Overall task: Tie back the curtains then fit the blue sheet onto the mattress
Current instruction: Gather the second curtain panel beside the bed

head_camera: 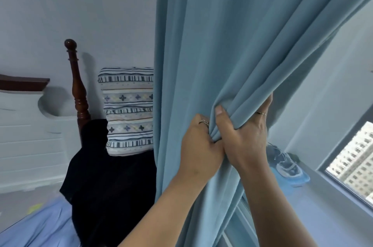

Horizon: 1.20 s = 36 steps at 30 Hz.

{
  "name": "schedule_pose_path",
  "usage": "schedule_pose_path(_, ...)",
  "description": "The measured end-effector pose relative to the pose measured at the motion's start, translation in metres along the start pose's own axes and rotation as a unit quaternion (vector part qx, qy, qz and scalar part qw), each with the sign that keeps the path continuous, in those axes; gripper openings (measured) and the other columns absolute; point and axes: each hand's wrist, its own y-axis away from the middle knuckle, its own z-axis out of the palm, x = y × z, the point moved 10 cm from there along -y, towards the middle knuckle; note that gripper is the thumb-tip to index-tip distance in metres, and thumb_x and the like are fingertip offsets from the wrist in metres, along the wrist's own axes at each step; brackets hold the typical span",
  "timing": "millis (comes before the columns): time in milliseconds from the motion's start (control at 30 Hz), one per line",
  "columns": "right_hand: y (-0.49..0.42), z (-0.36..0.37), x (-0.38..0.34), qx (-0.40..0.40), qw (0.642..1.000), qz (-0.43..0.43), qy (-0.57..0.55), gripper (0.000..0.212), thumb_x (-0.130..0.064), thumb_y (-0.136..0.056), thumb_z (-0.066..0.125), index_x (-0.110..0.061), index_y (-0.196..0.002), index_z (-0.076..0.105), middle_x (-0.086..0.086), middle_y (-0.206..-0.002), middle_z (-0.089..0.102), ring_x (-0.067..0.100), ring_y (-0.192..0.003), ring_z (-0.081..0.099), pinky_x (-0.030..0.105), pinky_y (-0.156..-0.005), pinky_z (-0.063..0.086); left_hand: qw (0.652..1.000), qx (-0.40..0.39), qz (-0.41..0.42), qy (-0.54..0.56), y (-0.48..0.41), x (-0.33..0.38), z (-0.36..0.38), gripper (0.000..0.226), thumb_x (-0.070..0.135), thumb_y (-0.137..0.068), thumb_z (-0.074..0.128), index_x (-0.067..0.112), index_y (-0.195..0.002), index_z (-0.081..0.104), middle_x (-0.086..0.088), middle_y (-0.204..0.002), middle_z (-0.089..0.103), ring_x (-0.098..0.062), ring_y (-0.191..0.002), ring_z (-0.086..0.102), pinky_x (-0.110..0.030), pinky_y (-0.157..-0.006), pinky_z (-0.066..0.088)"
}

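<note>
1. Teal-blue curtain (232,45) fills the frame from 12 to 6 o'clock. It hangs in long folds, with its right edge pulled in towards centre.
2. Left hand (198,141), just right of centre: fingers curled tight round a gathered bunch of curtain folds. It wears a ring.
3. Right hand (246,133), touching the left hand on its 3 o'clock side. The thumb lies on the front of the fabric and the fingers are wrapped behind, gripping the same bunch. It also wears a ring.
4. Blue sheet (36,224) at 8 o'clock lies rumpled on the bed, well apart from both hands.
5. Black garment (113,186) at 7 o'clock is draped just beside the curtain's left edge.
6. Patterned pillow (128,111) at 9 o'clock stands upright above the garment, partly hidden behind the curtain.
7. Dark wooden bedpost (77,85) stands left of the pillow. The white headboard (26,125) is at the far 9 o'clock edge.
8. Pale wall (80,4) spans 10 to 11 o'clock.
9. Window (355,162) at 4 o'clock shows buildings outside.
10. Sill (323,202) runs below the window. A blue cloth item (286,166) lies on it near the right hand; what it is, cannot tell.
</note>
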Motion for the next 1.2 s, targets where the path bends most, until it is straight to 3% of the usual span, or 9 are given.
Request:
schedule_pose_path(100,-0.019,0.030,0.016,0.003,1.000,-0.006,0.004,0.093,-0.046,-0.077,0.065,-0.028,-0.154,0.017,-0.046,-0.118,0.031,-0.028,-0.099,0.042,-0.001,-0.072,0.035,0.997,0.031,0.066,-0.040,-0.031,-0.009,-0.010,0.024,0.033,-0.078,0.072,0.045,-0.084,0.052,0.008,-0.126,0.043,-0.014,-0.119,0.049,-0.041,-0.094,0.051)
schedule_pose_path(200,-0.039,0.058,0.033,0.004,0.999,-0.005,0.041,0.097,-0.043,-0.080,0.069,-0.034,-0.156,0.009,-0.055,-0.113,0.025,-0.019,-0.097,0.047,0.015,-0.076,0.040,0.994,0.025,0.068,-0.087,-0.070,-0.038,-0.011,0.040,0.051,-0.077,0.066,0.042,-0.115,0.054,0.019,-0.155,0.006,-0.011,-0.150,0.007,-0.047,-0.118,0.028)
schedule_pose_path(300,-0.050,0.070,0.042,0.051,0.992,-0.007,0.115,0.099,-0.054,-0.079,0.064,-0.039,-0.155,0.003,-0.017,-0.121,0.035,0.024,-0.116,0.048,0.041,-0.093,0.042,0.993,-0.028,0.061,-0.100,-0.100,-0.059,-0.005,0.039,0.053,-0.079,0.063,0.041,-0.116,0.059,0.015,-0.161,0.001,0.003,-0.148,-0.003,-0.044,-0.121,0.023)
schedule_pose_path(400,-0.064,0.070,0.064,0.157,0.968,0.013,0.194,0.094,-0.065,-0.075,0.058,-0.039,-0.152,0.011,0.012,-0.143,0.029,0.040,-0.136,0.029,0.060,-0.109,0.027,0.989,-0.050,0.099,-0.095,-0.130,-0.067,0.002,0.016,0.043,-0.082,0.064,0.038,-0.097,0.063,0.039,-0.143,0.009,-0.014,-0.142,0.032,-0.045,-0.112,0.037)
schedule_pose_path(500,-0.085,0.071,0.074,0.234,0.953,0.000,0.193,0.092,-0.065,-0.076,0.062,-0.032,-0.150,0.018,0.016,-0.156,0.016,0.045,-0.147,0.012,0.059,-0.116,0.015,0.985,-0.037,0.124,-0.111,-0.159,-0.063,0.012,0.014,0.029,-0.083,0.069,0.039,-0.081,0.059,0.046,-0.135,0.010,-0.014,-0.142,0.029,-0.049,-0.113,0.033)
schedule_pose_path(667,-0.108,0.085,0.079,0.251,0.943,-0.017,0.217,0.090,-0.073,-0.075,0.058,-0.036,-0.148,0.022,0.025,-0.157,0.011,0.046,-0.148,0.005,0.061,-0.115,0.016,0.990,-0.062,0.121,-0.025,-0.193,-0.072,0.013,0.054,0.033,-0.080,0.069,0.076,-0.101,0.046,-0.001,-0.145,0.036,-0.036,-0.128,0.050,-0.053,-0.107,0.041)
schedule_pose_path(867,-0.130,0.101,0.092,0.293,0.947,-0.045,0.127,0.093,-0.053,-0.072,0.076,-0.029,-0.149,0.030,0.028,-0.148,0.017,0.036,-0.145,0.018,0.049,-0.119,0.024,0.979,-0.148,0.131,-0.044,-0.237,-0.097,0.029,0.019,0.048,-0.082,0.063,0.037,-0.097,0.068,0.024,-0.138,0.027,-0.016,-0.135,0.040,-0.044,-0.107,0.042)
schedule_pose_path(1067,-0.162,0.170,0.114,0.200,0.978,-0.014,0.054,0.094,-0.045,-0.074,0.067,-0.022,-0.155,0.025,-0.020,-0.127,0.037,-0.015,-0.120,0.039,0.014,-0.100,0.035,0.976,-0.136,0.154,0.068,-0.282,-0.123,0.009,0.025,0.033,-0.083,0.063,0.047,-0.104,0.062,0.009,-0.131,0.038,-0.026,-0.123,0.053,-0.045,-0.099,0.049)
schedule_pose_path(1200,-0.179,0.209,0.127,0.189,0.958,0.045,0.212,0.088,-0.061,-0.071,0.052,-0.033,-0.150,0.026,-0.005,-0.119,0.049,0.020,-0.113,0.052,0.034,-0.095,0.035,0.978,-0.136,0.127,0.098,-0.312,-0.151,0.004,0.055,0.016,-0.084,0.062,0.066,-0.106,0.053,0.011,-0.128,0.040,-0.030,-0.118,0.056,-0.048,-0.095,0.052)
